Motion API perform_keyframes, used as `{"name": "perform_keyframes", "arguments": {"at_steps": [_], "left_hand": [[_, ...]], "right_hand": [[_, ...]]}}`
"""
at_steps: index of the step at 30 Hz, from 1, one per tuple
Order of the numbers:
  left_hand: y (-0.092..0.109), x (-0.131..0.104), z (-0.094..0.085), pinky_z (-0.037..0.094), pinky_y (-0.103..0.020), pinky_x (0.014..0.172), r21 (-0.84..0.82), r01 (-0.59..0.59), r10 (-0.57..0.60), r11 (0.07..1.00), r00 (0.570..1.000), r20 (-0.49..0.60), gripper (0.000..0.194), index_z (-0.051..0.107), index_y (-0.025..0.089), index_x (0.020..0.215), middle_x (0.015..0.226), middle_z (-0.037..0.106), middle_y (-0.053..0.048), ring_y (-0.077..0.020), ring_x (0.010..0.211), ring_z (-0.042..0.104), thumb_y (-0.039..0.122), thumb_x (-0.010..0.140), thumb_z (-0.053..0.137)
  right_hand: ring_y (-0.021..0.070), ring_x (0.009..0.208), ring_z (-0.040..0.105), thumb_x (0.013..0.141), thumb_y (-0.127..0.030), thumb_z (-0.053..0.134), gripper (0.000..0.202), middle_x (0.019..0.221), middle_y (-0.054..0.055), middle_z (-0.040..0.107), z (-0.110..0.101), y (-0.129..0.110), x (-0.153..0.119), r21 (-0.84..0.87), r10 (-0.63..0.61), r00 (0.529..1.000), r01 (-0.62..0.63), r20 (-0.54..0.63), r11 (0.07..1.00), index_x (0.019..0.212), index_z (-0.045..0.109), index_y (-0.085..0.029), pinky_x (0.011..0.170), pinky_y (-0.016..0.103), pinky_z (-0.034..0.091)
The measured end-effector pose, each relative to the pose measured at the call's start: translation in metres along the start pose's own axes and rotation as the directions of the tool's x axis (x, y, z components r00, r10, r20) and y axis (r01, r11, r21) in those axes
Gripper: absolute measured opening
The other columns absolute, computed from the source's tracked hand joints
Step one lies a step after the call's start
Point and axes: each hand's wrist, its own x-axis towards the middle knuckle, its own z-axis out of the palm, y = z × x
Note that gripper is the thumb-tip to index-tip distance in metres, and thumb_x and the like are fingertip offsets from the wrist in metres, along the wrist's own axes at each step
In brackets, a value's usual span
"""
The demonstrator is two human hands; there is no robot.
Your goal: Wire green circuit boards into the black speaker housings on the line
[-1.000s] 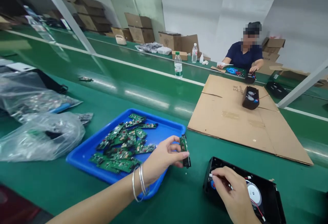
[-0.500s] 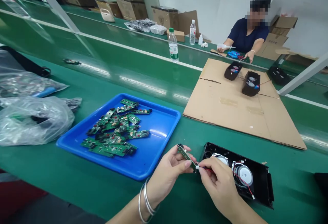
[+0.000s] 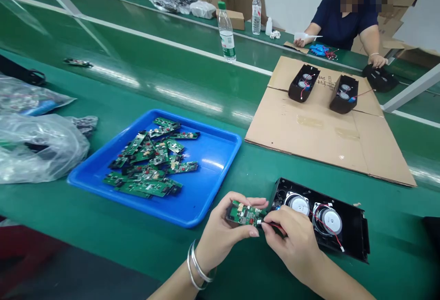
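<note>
My left hand [image 3: 225, 224] is closed around the edges of a green circuit board [image 3: 244, 213], its component side turned up. Fingertips of my right hand [image 3: 292, 240] pinch a small white connector [image 3: 259, 222] on red and black wires, at the board's right end. Whether the plug is seated I cannot tell. Just behind my right hand lies a black speaker housing [image 3: 352, 233] with two round speakers [image 3: 332, 222] in it. A second wire with a white plug [image 3: 341, 248] lies loose across it.
A blue tray [image 3: 220, 178] left of my hands carries several circuit boards [image 3: 151, 162]. Beyond the housing, a cardboard sheet [image 3: 309, 139] bears two black speaker housings [image 3: 304, 83]. Plastic bags [image 3: 44, 146] lie at left. A bottle [image 3: 227, 34] stands farther back. Opposite sits a co-worker [image 3: 343, 20].
The circuit board has turned from edge-on to face-up in my left hand, with the connector still at its end. The co-worker's hand has moved right onto a black housing. My view has tilted down.
</note>
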Motion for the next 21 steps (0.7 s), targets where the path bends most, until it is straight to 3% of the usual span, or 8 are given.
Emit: {"name": "perform_keyframes", "arguments": {"at_steps": [2,4,10,15,21], "left_hand": [[0.0,-0.001,0.0,0.049,-0.039,0.087,0.198,-0.086,0.105,0.976,0.991,-0.084,0.038,0.054,0.023,0.076,0.091,0.073,-0.005,-0.0279,0.098,0.064,0.031,0.053,0.084],[0.0,-0.001,0.001,0.049,-0.039,0.086,0.312,-0.095,0.137,0.945,0.984,-0.114,0.035,0.054,0.024,0.08,0.095,0.072,-0.006,-0.0281,0.099,0.063,0.029,0.058,0.08],[0.006,-0.007,0.004,0.052,-0.032,0.081,0.265,-0.064,0.097,0.962,0.989,-0.114,0.025,0.053,0.025,0.082,0.097,0.07,-0.003,-0.0243,0.1,0.064,0.027,0.066,0.071],[0.003,-0.017,0.007,0.054,-0.029,0.075,0.324,0.007,0.054,0.946,0.982,-0.179,0.033,0.059,0.026,0.104,0.098,0.069,-0.002,-0.0223,0.085,0.067,0.03,0.073,0.066],[0.0,-0.022,0.011,0.056,-0.027,0.077,0.471,-0.128,0.202,0.873,0.973,-0.111,0.029,0.064,0.029,0.107,0.101,0.072,0.002,-0.0218,0.088,0.068,0.026,0.078,0.061]], "right_hand": [[0.0085,0.046,0.044,0.091,-0.019,0.044,0.02,0.055,-0.002,0.05,0.0,-0.001,0.0,-0.017,0.016,1.0,-0.016,0.009,1.0,0.073,0.053,-0.017,0.043,0.021,0.034],[0.0088,0.046,0.045,0.091,-0.018,0.044,0.019,0.056,-0.002,0.051,0.001,-0.002,0.0,-0.035,0.024,1.0,-0.024,0.015,0.999,0.075,0.053,-0.017,0.043,0.021,0.034],[0.0095,0.045,0.044,0.088,-0.012,0.046,0.016,0.053,-0.002,0.051,0.005,-0.001,-0.001,-0.131,-0.035,0.999,0.033,-0.015,0.991,0.074,0.052,-0.017,0.044,0.023,0.035],[0.0118,0.048,0.051,0.088,-0.012,0.049,0.012,0.055,-0.001,0.054,0.013,-0.002,-0.009,-0.287,-0.107,0.993,0.089,-0.046,0.954,0.078,0.053,-0.017,0.048,0.026,0.037],[0.0124,0.051,0.056,0.089,-0.014,0.049,0.013,0.057,0.0,0.058,0.015,-0.003,-0.012,-0.312,-0.103,0.992,0.075,-0.076,0.947,0.077,0.053,-0.017,0.049,0.026,0.039]]}}
